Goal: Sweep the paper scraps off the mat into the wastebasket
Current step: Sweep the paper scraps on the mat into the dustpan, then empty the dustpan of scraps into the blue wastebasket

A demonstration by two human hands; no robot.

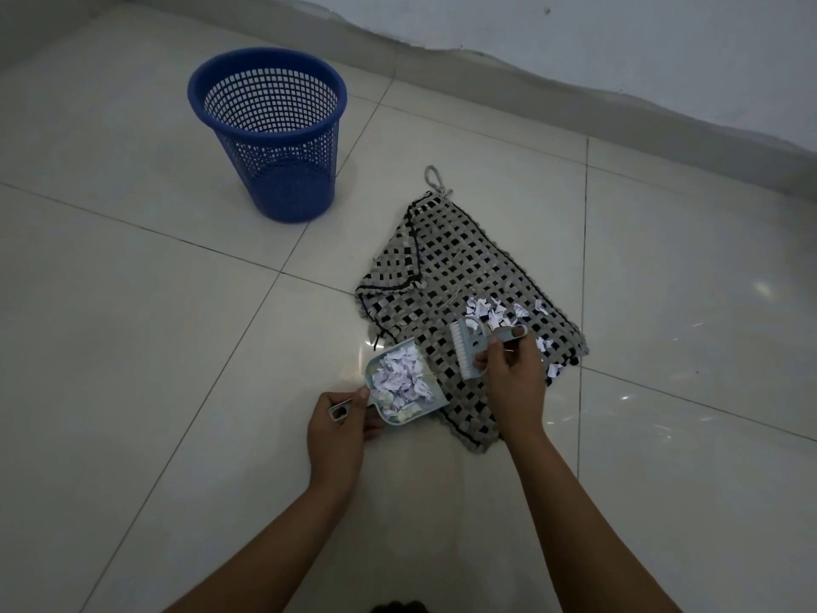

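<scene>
A black-and-grey woven mat (pixel 455 258) lies on the tiled floor, its upper left corner folded over. White paper scraps (pixel 495 314) lie scattered on its right part. My right hand (pixel 513 373) grips a small pale blue brush (pixel 468 351), bristles on the mat just left of the scraps. My left hand (pixel 336 431) holds the handle of a pale blue dustpan (pixel 435 402) at the mat's lower left edge. The pan holds a heap of swept scraps (pixel 400 382). The blue mesh wastebasket (pixel 269 126) stands upright, up and to the left of the mat.
Pale glossy floor tiles (pixel 132 325) spread all around the mat and basket. A wall with a skirting (pixel 619 81) runs diagonally across the top right.
</scene>
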